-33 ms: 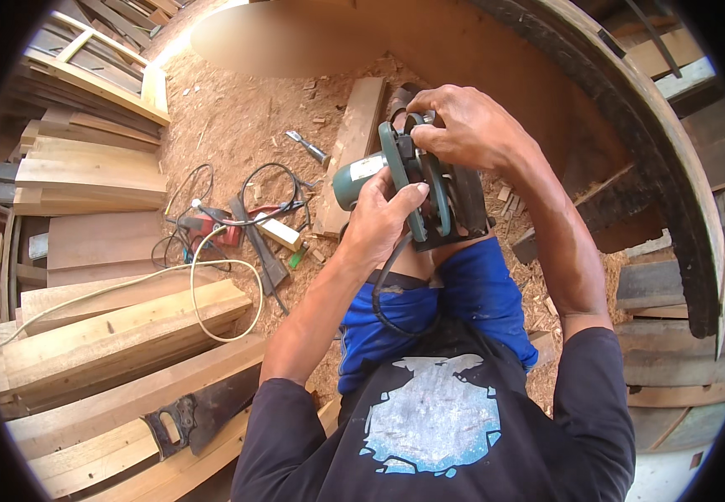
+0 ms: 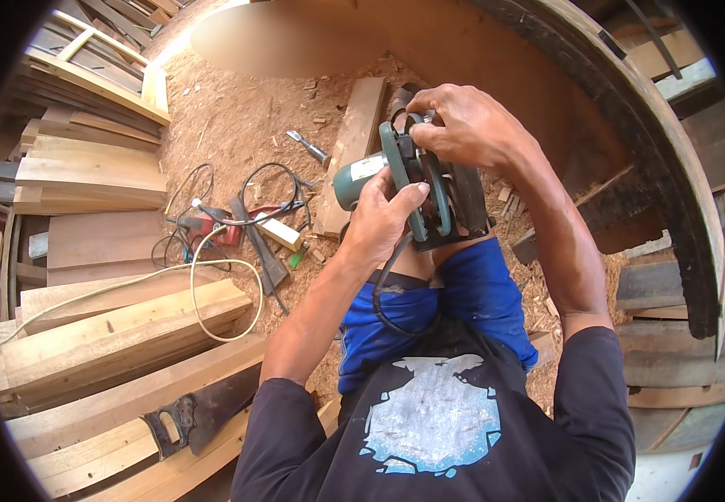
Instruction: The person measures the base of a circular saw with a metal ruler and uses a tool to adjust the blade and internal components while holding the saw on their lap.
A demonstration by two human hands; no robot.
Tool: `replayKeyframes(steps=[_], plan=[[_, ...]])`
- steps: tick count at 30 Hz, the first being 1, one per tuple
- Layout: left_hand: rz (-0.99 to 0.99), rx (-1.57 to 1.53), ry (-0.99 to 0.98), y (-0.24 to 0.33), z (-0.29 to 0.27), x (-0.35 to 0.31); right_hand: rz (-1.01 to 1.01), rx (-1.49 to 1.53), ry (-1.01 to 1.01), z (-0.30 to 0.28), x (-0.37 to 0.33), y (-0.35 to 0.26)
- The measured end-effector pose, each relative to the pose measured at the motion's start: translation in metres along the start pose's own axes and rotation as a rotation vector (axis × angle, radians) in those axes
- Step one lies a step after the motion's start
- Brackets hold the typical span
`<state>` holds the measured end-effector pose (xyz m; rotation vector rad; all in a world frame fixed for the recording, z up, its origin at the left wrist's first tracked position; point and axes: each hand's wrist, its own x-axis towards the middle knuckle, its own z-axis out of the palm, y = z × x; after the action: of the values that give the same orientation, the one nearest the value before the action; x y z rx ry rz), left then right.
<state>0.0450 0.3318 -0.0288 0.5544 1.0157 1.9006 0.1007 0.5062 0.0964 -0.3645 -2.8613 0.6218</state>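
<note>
A green circular saw (image 2: 348, 182) is held up over my lap, its cylindrical motor pointing left and its dark base plate on the right. My left hand (image 2: 379, 219) is closed around the saw's body beside the motor, thumb lying across the green casing. At the saw's far end, my right hand (image 2: 471, 125) has its fingers curled over the top, thumb pressed in close to the green frame. What the right fingertips touch exactly is partly hidden. A black power cord (image 2: 381, 289) hangs from the saw down across my blue shorts.
A chisel (image 2: 308, 148) and a plank (image 2: 354, 138) lie on the shavings ahead. To the left are a red power tool (image 2: 216, 227), tangled cables and stacked boards (image 2: 120, 335) with a handsaw (image 2: 204, 416) on them. A large curved wooden piece (image 2: 672, 142) arches along the right.
</note>
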Motion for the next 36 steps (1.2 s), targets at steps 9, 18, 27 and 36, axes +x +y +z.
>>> replayKeyframes(steps=[9,18,27,36], plan=[[0.128,0.465,-0.02,-0.003,0.014,-0.047,-0.125,-0.091,-0.577,-0.026,0.028,0.003],[0.284,0.495,0.023,-0.03,0.009,-0.055,-0.313,-0.072,-0.555,-0.013,0.015,0.042],[0.347,0.681,0.14,-0.009,0.019,-0.055,-0.341,0.142,-0.688,-0.01,0.03,0.043],[0.372,1.077,0.316,0.033,0.037,-0.05,-0.298,0.158,-0.677,-0.012,0.028,0.03]])
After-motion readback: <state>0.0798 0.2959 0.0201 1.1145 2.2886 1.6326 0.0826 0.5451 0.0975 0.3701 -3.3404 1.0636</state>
